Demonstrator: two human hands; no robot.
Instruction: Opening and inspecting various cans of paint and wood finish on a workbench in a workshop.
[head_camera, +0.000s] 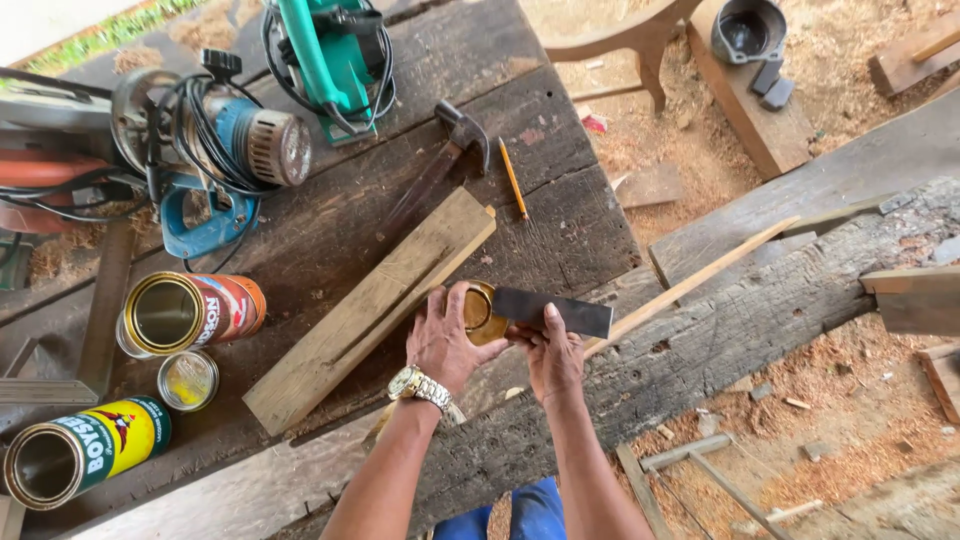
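Head view: both hands meet over a dark, worn workbench. The left hand, with a metal watch at the wrist, is cupped around a small round lid with a golden inside, grasping it by the rim at the bench's near right edge. The right hand grips a flat dark metal blade; its thumb and fingers pinch the blade's near edge, and the blade's left end lies on or just over the lid. Whether the blade touches the lid I cannot tell.

Just left of the hands lies a wood block, set at a slant, its far end pointing at a hammer. A pencil lies just right of the hammer head. On the far left sit a blue power tool wrapped in black cord and, beyond it, a green saw.

At the near left, an open can lies on its side with its mouth toward the camera. Near it stands a small tin, and nearer still another can, yellow and green, also on its side.

Right of the bench, a rough beam runs slantwise, with a thin strip of pale wood lying on it. Sawdust covers the ground beyond.
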